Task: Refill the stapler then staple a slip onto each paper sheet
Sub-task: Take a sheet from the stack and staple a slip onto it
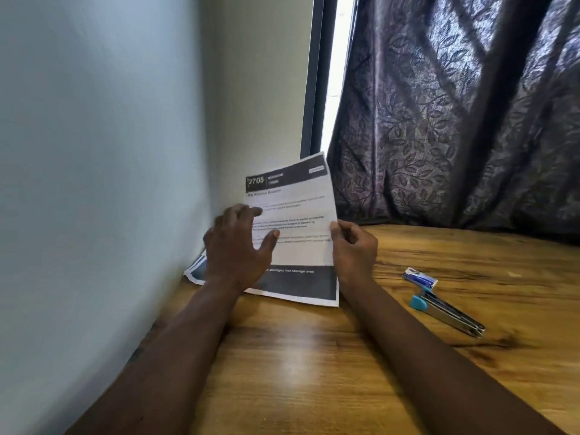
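Note:
A printed paper sheet with dark bands at its top and bottom stands tilted up from the wooden table, leaning toward the wall corner. My right hand pinches its right edge. My left hand rests over the sheet's left side with the fingers spread. Another printed sheet pokes out flat underneath at the left. A blue and metal stapler lies on the table to the right of my right forearm. Just behind it sits a small blue staple box.
A pale wall runs close along the table's left side. A dark leaf-patterned curtain hangs behind the table at the right, with a strip of bright window beside it.

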